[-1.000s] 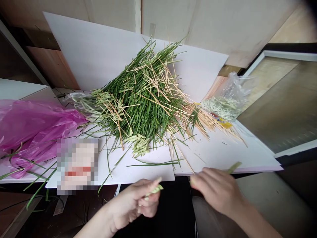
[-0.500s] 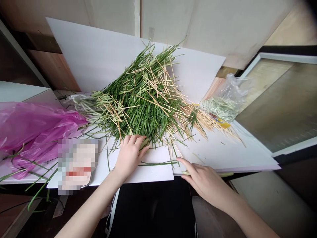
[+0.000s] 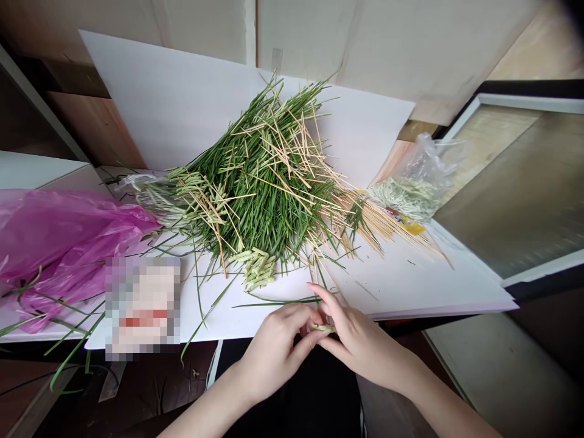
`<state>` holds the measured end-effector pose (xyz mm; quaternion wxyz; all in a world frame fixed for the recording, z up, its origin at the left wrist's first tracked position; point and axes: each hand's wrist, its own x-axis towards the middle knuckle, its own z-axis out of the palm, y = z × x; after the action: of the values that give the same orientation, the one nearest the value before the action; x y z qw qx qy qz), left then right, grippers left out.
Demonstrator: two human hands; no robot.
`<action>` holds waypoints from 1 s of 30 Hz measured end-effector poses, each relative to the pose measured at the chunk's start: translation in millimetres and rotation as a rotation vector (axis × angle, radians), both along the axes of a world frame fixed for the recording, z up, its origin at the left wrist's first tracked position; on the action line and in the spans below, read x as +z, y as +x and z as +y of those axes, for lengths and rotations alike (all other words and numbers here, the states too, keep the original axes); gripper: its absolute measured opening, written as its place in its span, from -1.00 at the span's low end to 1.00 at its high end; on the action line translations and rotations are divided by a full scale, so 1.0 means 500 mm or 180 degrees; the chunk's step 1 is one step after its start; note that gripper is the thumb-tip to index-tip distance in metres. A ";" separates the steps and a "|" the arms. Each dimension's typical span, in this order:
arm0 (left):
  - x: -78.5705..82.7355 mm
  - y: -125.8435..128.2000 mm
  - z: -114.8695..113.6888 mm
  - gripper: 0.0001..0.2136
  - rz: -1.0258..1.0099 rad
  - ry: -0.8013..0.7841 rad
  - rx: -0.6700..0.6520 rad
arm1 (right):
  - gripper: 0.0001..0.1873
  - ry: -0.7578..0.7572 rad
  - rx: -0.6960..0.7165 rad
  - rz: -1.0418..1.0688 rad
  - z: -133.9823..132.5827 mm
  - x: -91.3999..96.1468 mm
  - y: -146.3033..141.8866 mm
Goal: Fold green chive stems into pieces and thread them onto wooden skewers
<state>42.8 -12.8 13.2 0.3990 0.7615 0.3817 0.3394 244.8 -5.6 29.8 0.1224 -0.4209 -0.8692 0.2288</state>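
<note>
My left hand and my right hand meet at the table's front edge. Between their fingertips is a small pale green bundle, apparently rolled chive; the fingers partly hide it. Both hands pinch it, with the right index finger lifted away. Just beyond lies a small heap of similar pale green rolls. A few long green chive blades rest on the white surface in front of my hands. Behind them rises a large pile of green chives with thin wooden skewers scattered over it.
More wooden skewers fan out to the right. A clear bag of pale green pieces stands at the back right. At the left are a pink plastic bag and a blurred-out pack. A white board leans behind the pile.
My left hand has left the small heap of rolls and come down right to join my right hand. The right hand has shifted slightly left and down. The heap is now uncovered.
</note>
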 end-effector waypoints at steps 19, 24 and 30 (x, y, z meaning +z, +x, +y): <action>-0.017 -0.010 0.009 -0.75 0.1976 0.2058 -0.0221 | -0.62 -0.0853 0.0062 0.0306 0.005 -0.003 0.006; -0.014 -0.025 0.009 -0.71 0.1697 0.1742 -0.0379 | -0.65 -0.1025 0.0232 0.0479 0.005 -0.003 0.010; -0.011 -0.036 0.000 -0.62 0.0244 -0.0264 -0.0667 | -0.71 -0.0596 0.0300 0.0379 -0.017 0.008 0.008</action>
<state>25.1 -13.0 7.8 0.4486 0.7925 0.3287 0.2504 248.9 -14.0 33.9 0.1231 -0.3748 -0.8541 0.3390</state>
